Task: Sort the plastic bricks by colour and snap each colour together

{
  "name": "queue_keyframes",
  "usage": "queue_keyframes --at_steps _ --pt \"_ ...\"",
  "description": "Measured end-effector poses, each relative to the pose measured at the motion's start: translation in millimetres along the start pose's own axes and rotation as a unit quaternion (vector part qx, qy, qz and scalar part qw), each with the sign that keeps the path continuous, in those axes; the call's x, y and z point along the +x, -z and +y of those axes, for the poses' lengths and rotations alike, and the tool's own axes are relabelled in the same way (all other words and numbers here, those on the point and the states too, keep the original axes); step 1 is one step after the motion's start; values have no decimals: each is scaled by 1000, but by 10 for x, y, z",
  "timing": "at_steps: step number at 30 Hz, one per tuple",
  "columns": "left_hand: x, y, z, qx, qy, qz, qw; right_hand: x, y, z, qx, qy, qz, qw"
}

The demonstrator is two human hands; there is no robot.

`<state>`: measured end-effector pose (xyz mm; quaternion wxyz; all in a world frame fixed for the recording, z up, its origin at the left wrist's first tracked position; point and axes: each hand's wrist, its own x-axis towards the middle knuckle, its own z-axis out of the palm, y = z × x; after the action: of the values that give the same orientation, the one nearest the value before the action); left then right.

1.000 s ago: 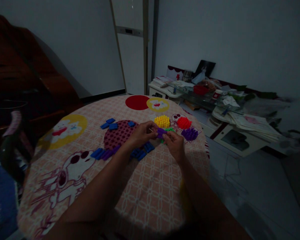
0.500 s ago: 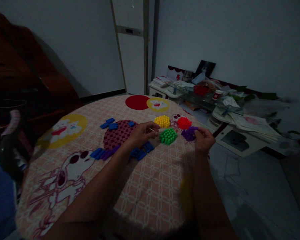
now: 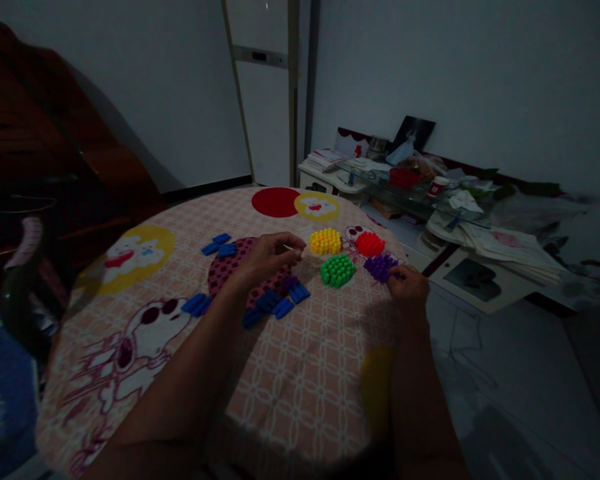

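Observation:
My left hand (image 3: 270, 252) hovers over the round table (image 3: 300, 373), its fingers pinched on a thin pale stick that points toward the yellow peg cluster (image 3: 325, 241). My right hand (image 3: 407, 283) rests near the table's right edge with curled fingers touching the purple peg cluster (image 3: 379, 267). A green peg cluster (image 3: 337, 270) sits between my hands and a red peg cluster (image 3: 370, 244) lies behind it. Several flat blue pieces (image 3: 279, 303) lie under my left wrist.
More blue pieces (image 3: 219, 245) lie at the table's middle left, and others (image 3: 196, 304) lie nearer me. A cluttered low glass table (image 3: 420, 193) with papers stands beyond the right edge. A dark chair (image 3: 25, 267) is at the left.
My right hand left my left hand, carried a purple piece right to the purple cluster and now rests beside it. The green cluster became visible. My left hand rose slightly toward the yellow pegs.

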<state>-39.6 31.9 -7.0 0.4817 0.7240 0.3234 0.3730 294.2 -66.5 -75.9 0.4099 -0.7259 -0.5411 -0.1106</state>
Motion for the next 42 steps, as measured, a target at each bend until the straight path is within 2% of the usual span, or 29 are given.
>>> queue_keyframes --at_steps 5,9,11,15,19,22,25,28,30,32,35,38,40,42 --pt "-40 214 22 55 -19 37 998 -25 20 -29 10 -12 48 999" --pt "-106 483 7 212 -8 50 976 -58 19 -63 33 9 105 994" --pt "-136 590 -18 311 36 4 950 -73 -10 -80 46 31 117 992" --pt "-163 688 -100 438 130 -135 879 -106 -95 -114 80 58 100 990" --pt "-180 758 -221 490 206 -174 829 -125 -146 -132 92 63 95 989" --pt "-197 793 -327 484 259 -205 810 -118 -148 -143 100 57 94 989" --pt "-198 765 -393 484 272 -226 800 -104 -147 -186 103 55 92 989" --pt "-174 708 -368 470 251 -219 817 -108 -168 -316 118 64 75 988" --pt "-134 648 -309 436 200 -181 858 -134 -200 -472 150 90 45 984" --pt "-79 528 -235 368 128 -132 911 -186 -244 -670 191 126 -17 973" --pt "-7 192 -132 214 39 -84 973 -299 -309 -972 285 116 -111 945" --pt "11 -226 -64 92 -12 -54 994 -395 -350 -1168 400 43 -200 894" --pt "-1 -444 -48 69 -40 -16 997 -420 -363 -1215 461 -13 -235 856" --pt "-21 -574 -53 72 -60 24 995 -416 -373 -1216 500 -57 -248 828"
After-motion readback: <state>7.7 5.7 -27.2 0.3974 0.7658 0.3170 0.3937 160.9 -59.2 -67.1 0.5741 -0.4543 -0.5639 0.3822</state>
